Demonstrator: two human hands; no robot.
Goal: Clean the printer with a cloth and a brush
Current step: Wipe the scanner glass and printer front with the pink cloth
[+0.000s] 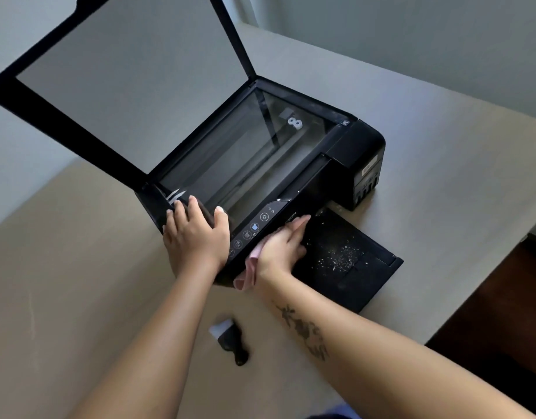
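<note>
The printer point(345, 164) is parked on the counter point(79, 267) with its scanner lid point(124, 71) flipped up. The left grip point(197, 234) is laid over the printer's near-left corner, fingers relaxed and spread, nothing clamped. Just to its right, the right grip point(280, 247) is held with fingers straight, pressed onto a pink cloth point(250, 269) that's pinned against the front edge by the control panel point(254, 228). A fold of the cloth is seen poking out under the wrist. Right of that grip, the output tray point(360, 285) is speckled with pale crumbs point(342, 255). The brush point(232, 341) is lying on the counter below both grips, touched by neither.
</note>
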